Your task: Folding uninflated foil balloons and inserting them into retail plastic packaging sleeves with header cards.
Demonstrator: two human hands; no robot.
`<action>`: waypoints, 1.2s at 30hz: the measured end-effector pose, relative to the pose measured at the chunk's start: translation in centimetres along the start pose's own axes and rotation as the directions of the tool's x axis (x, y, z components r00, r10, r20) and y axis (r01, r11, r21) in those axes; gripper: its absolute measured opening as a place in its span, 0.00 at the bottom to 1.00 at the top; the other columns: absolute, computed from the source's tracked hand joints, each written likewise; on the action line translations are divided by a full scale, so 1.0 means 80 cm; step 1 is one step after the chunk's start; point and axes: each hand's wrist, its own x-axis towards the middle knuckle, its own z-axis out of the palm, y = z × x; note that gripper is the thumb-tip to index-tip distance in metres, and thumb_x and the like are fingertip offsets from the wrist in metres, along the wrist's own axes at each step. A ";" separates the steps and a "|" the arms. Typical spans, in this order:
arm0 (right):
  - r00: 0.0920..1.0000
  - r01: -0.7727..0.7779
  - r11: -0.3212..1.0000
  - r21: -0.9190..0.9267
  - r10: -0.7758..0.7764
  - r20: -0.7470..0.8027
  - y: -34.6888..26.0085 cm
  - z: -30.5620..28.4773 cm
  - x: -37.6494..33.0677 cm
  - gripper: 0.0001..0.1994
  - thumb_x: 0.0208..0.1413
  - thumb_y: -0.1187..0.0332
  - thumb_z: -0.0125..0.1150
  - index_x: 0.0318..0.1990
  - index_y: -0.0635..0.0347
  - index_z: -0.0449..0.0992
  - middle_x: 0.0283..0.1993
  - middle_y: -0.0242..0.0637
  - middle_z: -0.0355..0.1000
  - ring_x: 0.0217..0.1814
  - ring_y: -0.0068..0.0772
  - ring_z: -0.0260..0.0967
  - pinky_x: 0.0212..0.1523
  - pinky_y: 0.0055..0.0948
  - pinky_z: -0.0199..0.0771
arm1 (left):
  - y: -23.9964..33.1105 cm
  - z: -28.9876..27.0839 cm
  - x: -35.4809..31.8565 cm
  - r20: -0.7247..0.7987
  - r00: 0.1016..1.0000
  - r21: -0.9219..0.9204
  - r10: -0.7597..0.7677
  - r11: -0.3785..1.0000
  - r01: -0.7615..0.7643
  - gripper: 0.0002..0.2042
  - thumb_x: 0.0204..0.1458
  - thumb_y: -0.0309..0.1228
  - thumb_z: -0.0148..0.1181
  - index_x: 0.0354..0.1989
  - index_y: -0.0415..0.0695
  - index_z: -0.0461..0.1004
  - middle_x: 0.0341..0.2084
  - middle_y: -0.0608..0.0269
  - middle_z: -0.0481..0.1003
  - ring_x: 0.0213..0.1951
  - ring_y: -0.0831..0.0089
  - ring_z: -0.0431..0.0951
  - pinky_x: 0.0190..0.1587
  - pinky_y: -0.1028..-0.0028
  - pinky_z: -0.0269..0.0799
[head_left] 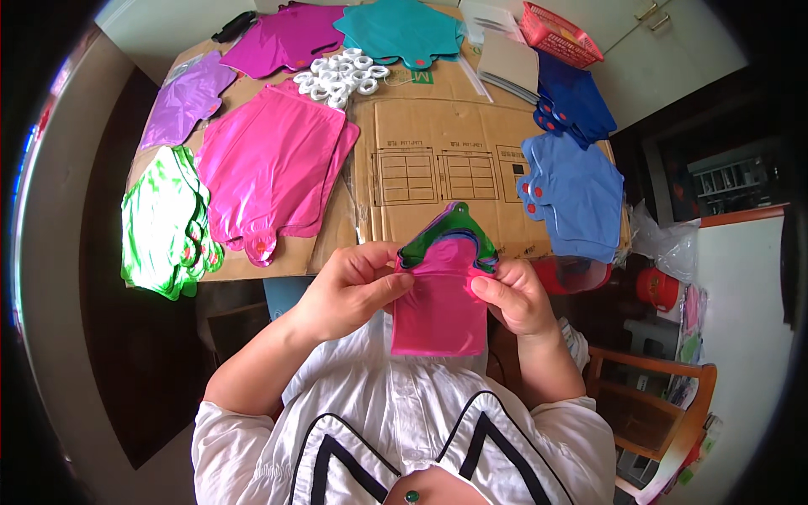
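Note:
Just past the table's near edge, in front of my chest, both hands hold a small stack of flat foil balloons (440, 316). Its front layer is shiny pink. Green and dark blue layers show along its curved upper edge, with a small tab on top. My left hand (358, 282) pinches the stack's left side between thumb and fingers. On the right side, my right hand (515, 295) grips it the same way, thumb in front. Fingers behind the foil are partly hidden. Large pink foil sheets (273, 160) lie on the table beyond my left hand.
Cardboard (454, 126) covers the table. Green (164, 223), purple (185, 97), magenta (286, 38), teal (400, 34), light blue (581, 198) and dark blue foil piles (576, 101) surround white ribbon rolls (341, 76). A red basket (560, 38) stands far right; a wooden chair (652, 404) is lower right.

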 end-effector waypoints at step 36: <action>0.982 -0.108 0.994 0.005 0.108 -0.158 0.040 -0.001 0.015 0.07 0.53 0.73 0.67 0.39 0.61 0.81 0.34 0.28 0.78 0.32 0.23 0.75 0.35 0.23 0.75 | -0.044 -0.005 0.005 -0.081 0.993 -0.103 -0.089 0.991 0.080 0.27 0.58 0.38 0.59 0.59 0.32 0.62 0.48 0.49 0.74 0.50 0.60 0.76 0.57 0.60 0.70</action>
